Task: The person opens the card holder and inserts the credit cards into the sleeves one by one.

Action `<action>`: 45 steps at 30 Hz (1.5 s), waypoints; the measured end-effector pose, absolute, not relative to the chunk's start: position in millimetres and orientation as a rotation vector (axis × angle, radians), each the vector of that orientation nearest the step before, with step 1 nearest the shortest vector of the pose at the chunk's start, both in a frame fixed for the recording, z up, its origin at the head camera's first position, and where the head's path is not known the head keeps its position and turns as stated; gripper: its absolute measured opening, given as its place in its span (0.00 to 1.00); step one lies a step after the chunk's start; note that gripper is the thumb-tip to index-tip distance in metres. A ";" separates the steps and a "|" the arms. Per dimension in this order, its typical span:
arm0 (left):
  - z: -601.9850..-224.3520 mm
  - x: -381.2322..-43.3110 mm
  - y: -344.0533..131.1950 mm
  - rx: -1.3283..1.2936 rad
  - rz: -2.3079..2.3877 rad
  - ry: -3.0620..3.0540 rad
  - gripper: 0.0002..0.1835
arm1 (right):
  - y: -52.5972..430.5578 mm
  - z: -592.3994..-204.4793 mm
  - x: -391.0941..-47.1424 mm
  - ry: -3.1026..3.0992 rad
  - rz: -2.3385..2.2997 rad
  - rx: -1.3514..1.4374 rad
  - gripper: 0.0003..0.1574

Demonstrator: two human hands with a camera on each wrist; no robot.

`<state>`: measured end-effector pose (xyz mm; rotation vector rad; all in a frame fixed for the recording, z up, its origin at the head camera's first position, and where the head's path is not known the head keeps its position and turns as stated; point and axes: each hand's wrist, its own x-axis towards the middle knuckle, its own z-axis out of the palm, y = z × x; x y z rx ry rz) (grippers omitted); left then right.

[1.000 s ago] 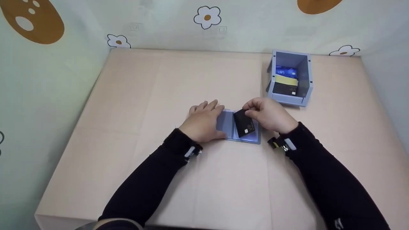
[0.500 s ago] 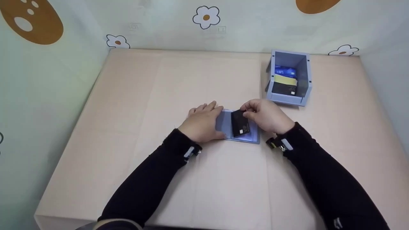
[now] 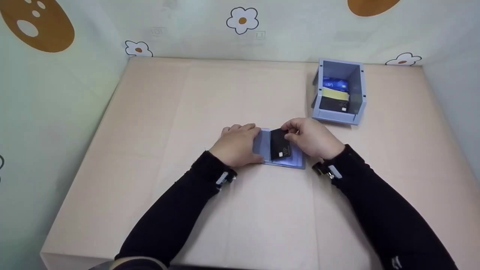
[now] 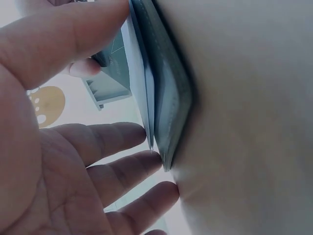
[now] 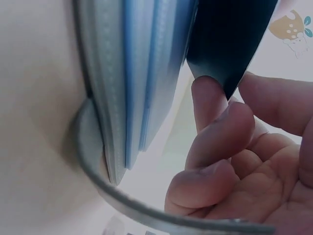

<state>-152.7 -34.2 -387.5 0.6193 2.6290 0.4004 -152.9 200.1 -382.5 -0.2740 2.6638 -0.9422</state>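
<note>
Head view: right hand (image 3: 317, 137) pinches black VIP card (image 3: 278, 144) between thumb and fingers at upper right corner. Card lies slightly tilted over right side of open card holder (image 3: 262, 144) on table (image 3: 262, 221); can't tell if any edge sits in sleeve. Left hand (image 3: 236, 148) on holder's left half, fingers spread, thumb at near edge, fingertips touching far edge per left wrist. Grey bin (image 3: 335, 117) beyond right hand, with blue card (image 3: 335, 84), yellow card (image 3: 335, 93), second black card (image 3: 332, 105) inside.
</note>
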 end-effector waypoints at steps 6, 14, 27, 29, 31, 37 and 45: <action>-389.7 -153.6 -34.7 0.647 0.382 2.644 0.50 | 197.8 -383.1 -150.7 2.677 -0.867 -0.360 0.20; -389.4 -154.1 -34.9 0.657 0.371 2.651 0.50 | 197.7 -380.4 -149.8 2.693 -0.757 -0.410 0.25; -387.9 -153.7 -35.2 0.647 0.390 2.642 0.50 | 201.6 -374.9 -148.8 2.679 -0.668 -0.483 0.28; -388.4 -153.6 -35.4 0.650 0.388 2.644 0.50 | 202.8 -374.4 -149.3 2.675 -0.675 -0.495 0.27; -388.9 -153.7 -35.5 0.654 0.388 2.646 0.50 | 204.0 -374.2 -149.6 2.679 -0.672 -0.509 0.26; -388.2 -154.0 -34.8 0.659 0.384 2.644 0.49 | 206.9 -374.1 -150.0 2.687 -0.668 -0.525 0.27; -388.7 -154.0 -34.2 0.655 0.366 2.645 0.50 | 206.5 -375.8 -149.5 2.674 -0.673 -0.531 0.28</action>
